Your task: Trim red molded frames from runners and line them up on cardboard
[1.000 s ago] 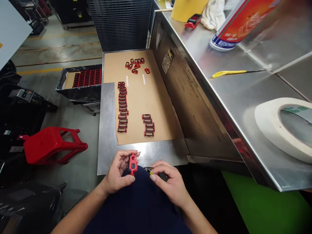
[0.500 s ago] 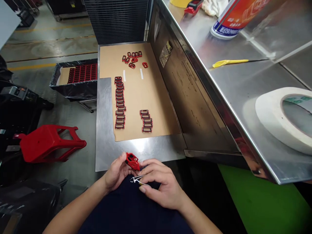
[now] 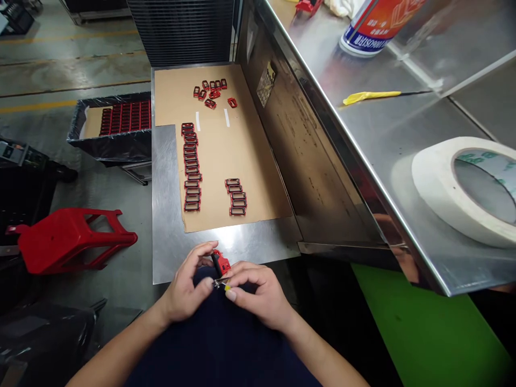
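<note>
Factory floor [image 3: 76, 70], steel workbench [image 3: 167, 215], and a brown cardboard sheet [image 3: 237, 140] covered in rows of red-and-black plastic frames [image 3: 192, 166]. Just below that cardboard, the left hand [image 3: 185, 293] is curled around a single red frame [image 3: 221, 263], fingers closed on it, while the right hand [image 3: 258, 295] pinches a tiny metal tool [image 3: 220, 283] with a yellow tip right against it.

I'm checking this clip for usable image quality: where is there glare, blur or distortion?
In the head view, glare whitens the steel sheet above the hands; the steel counter shows soft reflections; wide-angle bending enlarges the tape roll at the edge. The left hand, right hand, red plastic part and small metal tool look fairly sharp.
</note>
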`<action>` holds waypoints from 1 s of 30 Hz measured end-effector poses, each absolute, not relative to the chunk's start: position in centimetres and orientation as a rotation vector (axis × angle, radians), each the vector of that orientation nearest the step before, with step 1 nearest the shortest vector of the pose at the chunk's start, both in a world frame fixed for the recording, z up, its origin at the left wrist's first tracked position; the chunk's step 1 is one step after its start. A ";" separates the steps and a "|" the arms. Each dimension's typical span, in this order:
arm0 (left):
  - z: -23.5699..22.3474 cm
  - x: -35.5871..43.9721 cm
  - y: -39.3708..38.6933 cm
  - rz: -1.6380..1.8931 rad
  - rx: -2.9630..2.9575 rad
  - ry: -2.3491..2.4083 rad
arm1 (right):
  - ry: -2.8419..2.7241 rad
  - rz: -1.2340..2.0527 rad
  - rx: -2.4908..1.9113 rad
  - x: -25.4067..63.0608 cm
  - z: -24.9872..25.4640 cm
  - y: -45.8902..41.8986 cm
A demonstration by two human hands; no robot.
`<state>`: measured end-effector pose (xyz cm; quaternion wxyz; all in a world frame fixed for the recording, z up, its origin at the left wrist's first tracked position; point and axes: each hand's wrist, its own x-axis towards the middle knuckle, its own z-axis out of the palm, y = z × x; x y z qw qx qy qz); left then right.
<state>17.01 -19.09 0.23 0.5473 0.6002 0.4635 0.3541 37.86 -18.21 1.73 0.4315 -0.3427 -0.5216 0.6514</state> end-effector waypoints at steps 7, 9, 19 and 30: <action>0.6 17.4 -19.1 0.789 1.818 1.129 | -1.270 1.693 -0.814 38.0 2.2 -18.1; 0.7 17.3 -19.2 0.834 1.779 1.136 | -1.336 1.636 -0.822 38.8 2.6 -18.0; 1.8 17.3 -18.9 0.863 1.778 0.902 | -1.948 0.969 -0.946 40.8 3.4 -19.3; 1.5 17.5 -18.8 0.935 1.747 0.816 | -1.921 0.998 -0.895 40.4 3.2 -19.3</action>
